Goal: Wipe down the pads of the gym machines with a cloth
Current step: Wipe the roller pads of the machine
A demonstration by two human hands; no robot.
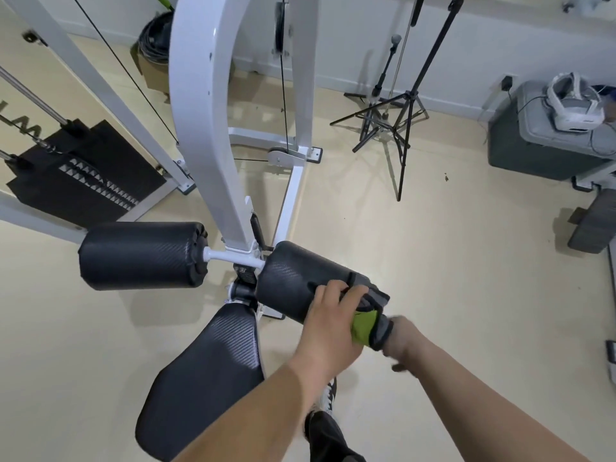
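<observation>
A white cable machine has two black roller pads: the left roller pad (140,255) and the right roller pad (300,281). Below them is a black seat pad (206,375). A grey and green cloth (368,323) lies over the outer end of the right roller pad. My left hand (328,320) presses on that end and grips the cloth from the left. My right hand (400,341) is just right of the cloth, blurred, touching its lower grey edge; its fingers are mostly hidden.
The white machine frame (200,111) rises behind the pads, with a black weight stack (83,175) at left. Black tripod stands (396,121) stand at back right. A grey case (540,138) carries a white headset (573,101). My shoe (328,395) is on the beige floor.
</observation>
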